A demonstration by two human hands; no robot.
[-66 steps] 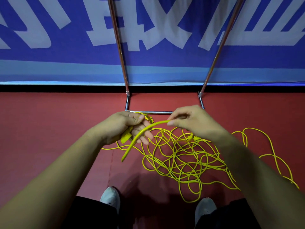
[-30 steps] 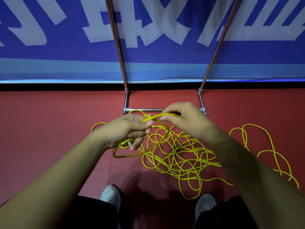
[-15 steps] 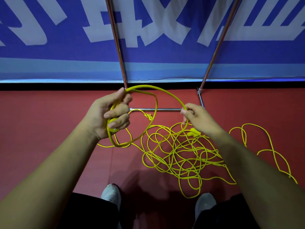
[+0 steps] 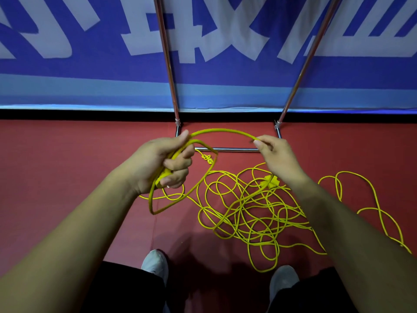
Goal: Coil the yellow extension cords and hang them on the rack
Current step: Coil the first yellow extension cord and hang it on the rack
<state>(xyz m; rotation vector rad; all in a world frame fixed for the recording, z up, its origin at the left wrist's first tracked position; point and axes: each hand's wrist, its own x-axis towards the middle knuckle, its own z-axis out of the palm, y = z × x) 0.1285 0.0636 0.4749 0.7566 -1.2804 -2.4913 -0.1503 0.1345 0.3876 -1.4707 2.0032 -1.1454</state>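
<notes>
Though tangled, cords (image 4: pixel 272 182) on red floor (image 4: pixel 67 168)

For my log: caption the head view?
Left hand grips coiled yellow cord; right hand pinches its next span.

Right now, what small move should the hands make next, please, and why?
Probably bring the right hand to the left hand, closing the cord arc into another turn. The left grips one loop, the right pinches the arc's far end, and most cord lies tangled on the floor.
</notes>
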